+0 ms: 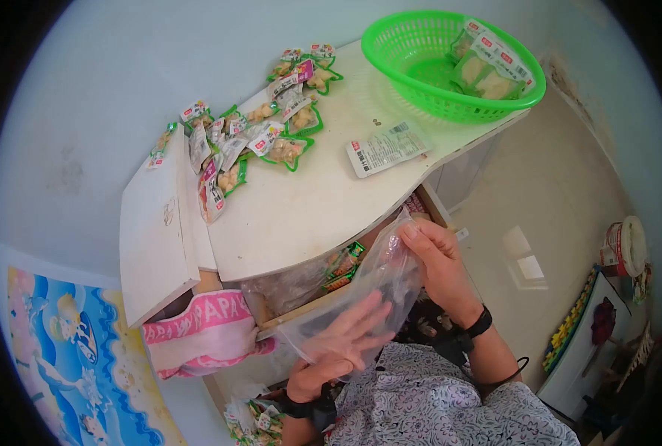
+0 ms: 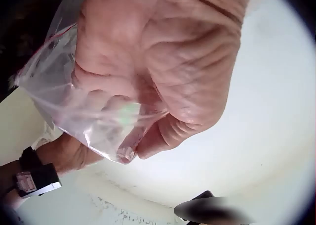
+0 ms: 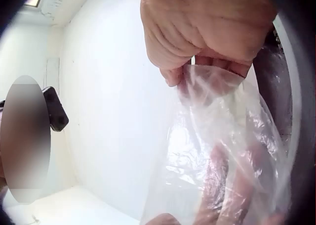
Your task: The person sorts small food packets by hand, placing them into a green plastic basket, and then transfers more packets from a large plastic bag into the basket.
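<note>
A clear plastic bag [image 1: 390,260] stretches between the two hands in front of the open drawer. My right hand [image 1: 439,260] pinches its upper corner between thumb and fingers; the right wrist view shows the bag [image 3: 197,131] hanging from that grip. Lower down, my left hand [image 1: 346,338] has its fingers spread and showing through the film. In the left wrist view, the left thumb [image 2: 158,138] lies against the edge of the film, with the fingers on the other side of it. Inside the drawer are crumpled clear plastic [image 1: 290,286] and small green packets [image 1: 342,264].
Several green-edged snack packets [image 1: 286,149] lie along the back left of the white table [image 1: 301,215]. One flat packet [image 1: 388,149] lies nearer the green basket [image 1: 420,93], which holds more packets. A pink towel [image 1: 204,331] hangs at the left, above packets [image 1: 256,420] low down.
</note>
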Action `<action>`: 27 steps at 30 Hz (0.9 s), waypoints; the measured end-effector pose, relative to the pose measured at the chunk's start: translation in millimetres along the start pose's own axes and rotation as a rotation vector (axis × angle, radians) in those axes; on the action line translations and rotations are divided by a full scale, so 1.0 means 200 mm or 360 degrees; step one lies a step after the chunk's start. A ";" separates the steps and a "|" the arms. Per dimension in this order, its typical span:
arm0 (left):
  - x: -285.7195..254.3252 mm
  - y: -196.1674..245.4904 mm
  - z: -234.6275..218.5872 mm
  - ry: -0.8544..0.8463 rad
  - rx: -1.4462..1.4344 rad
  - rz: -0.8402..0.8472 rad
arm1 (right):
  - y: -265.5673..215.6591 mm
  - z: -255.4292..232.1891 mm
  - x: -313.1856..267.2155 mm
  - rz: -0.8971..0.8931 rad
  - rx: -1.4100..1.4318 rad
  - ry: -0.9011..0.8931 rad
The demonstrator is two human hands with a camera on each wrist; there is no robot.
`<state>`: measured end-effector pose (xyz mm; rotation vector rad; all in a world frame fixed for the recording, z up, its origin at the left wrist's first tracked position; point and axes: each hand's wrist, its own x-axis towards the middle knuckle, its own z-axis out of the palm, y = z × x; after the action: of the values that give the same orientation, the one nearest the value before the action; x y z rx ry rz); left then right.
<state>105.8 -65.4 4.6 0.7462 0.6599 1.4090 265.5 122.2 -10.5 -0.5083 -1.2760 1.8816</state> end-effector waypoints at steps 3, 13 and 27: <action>-0.04 -0.04 -0.02 -0.0060 -0.0237 -0.0071 | -0.06 0.03 -0.02 0.0144 0.0113 -0.0206; -0.01 0.10 -0.05 0.0147 0.0112 0.0412 | -0.03 0.08 -0.05 0.0112 0.0012 -0.0198; -0.07 0.14 -0.13 0.0389 -0.0143 0.0650 | -0.09 0.17 -0.06 0.0087 0.0117 0.0060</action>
<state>66.5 -77.3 10.5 0.6660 0.6491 1.9140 256.4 96.1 17.8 -0.5428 -1.1748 1.9474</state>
